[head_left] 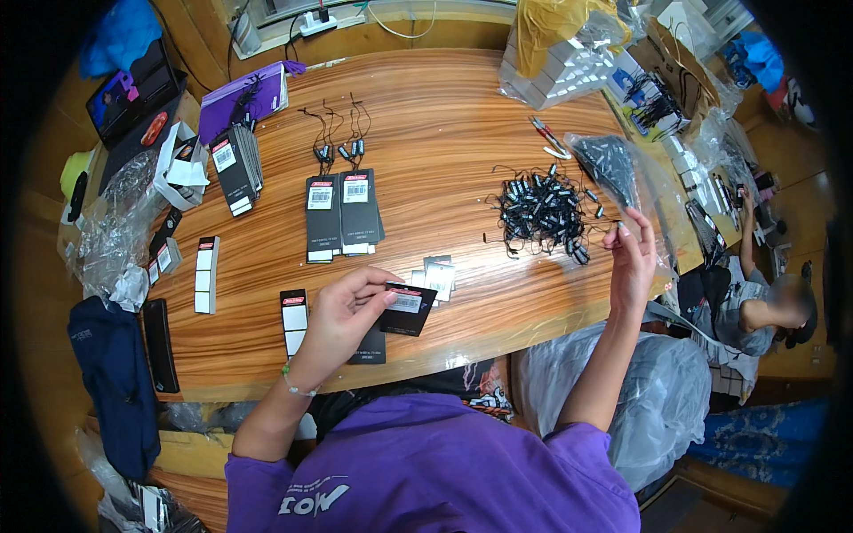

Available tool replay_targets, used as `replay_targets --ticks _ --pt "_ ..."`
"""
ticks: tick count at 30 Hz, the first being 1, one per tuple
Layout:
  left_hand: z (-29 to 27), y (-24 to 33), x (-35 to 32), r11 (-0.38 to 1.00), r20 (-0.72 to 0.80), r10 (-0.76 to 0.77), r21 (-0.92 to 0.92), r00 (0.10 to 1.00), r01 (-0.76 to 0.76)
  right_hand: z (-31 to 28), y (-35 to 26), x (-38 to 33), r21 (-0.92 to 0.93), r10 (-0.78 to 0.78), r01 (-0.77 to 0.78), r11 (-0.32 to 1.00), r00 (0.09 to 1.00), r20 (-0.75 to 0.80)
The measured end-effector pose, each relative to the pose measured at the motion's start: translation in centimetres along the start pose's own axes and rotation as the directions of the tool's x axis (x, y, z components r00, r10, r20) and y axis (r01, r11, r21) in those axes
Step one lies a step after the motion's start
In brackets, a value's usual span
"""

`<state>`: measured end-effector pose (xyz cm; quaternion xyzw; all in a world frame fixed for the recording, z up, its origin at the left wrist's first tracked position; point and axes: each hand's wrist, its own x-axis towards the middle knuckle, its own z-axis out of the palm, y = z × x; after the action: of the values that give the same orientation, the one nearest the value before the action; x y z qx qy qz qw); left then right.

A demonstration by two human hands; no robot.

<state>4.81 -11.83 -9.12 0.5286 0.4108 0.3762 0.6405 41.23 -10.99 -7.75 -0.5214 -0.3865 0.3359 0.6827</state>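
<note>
Between the thumb and fingers of my left hand (342,311) is a black hang tag (409,322) with a white label and a red strip, tilted above the table's near edge. Under it lie another black tag (369,348) and a few small white stickers (442,274). A sheet of white labels (294,322) sits partly behind my left wrist. My right hand (633,258) is raised, its fingertips pinched together; whatever they hold is too small to make out. Just left of it spreads a pile of black hang-tag strings (542,211).
Two stacks of hang tags (322,222) with strings lie mid-table. Further left are another tag stack (235,173), a label strip (206,275) and a purple folder (240,102). A plastic bag (609,164), red-handled pliers (549,135) and bagged boxes (555,71) lie right. A person sits beyond.
</note>
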Motion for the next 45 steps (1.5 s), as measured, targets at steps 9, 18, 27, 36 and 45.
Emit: replay_targets --ticks 9,18,27,36,45 --pt "1.8 2.1 0.7 0.999 0.069 0.013 -0.046 0.998 -0.010 0.8 0.0 2.5 0.001 -0.032 0.032 0.999 0.995 0.096" --pt "0.9 0.9 0.3 1.000 0.073 -0.002 -0.011 0.997 0.002 1.4 -4.3 2.8 -0.243 0.132 -0.058 0.968 0.946 0.298" --pt "1.1 1.1 0.6 0.999 0.169 -0.036 0.038 0.985 0.029 1.0 -5.2 2.3 -0.234 0.079 -0.024 0.972 0.971 0.227" --pt "1.0 0.9 0.3 0.996 0.183 -0.006 0.088 0.983 -0.010 0.8 -6.0 3.4 -0.515 -0.081 0.218 0.829 0.958 0.275" --pt "1.0 0.9 0.1 0.995 0.182 0.002 0.094 0.983 -0.020 1.1 -7.7 4.6 -0.607 -0.260 0.375 0.701 0.926 0.273"
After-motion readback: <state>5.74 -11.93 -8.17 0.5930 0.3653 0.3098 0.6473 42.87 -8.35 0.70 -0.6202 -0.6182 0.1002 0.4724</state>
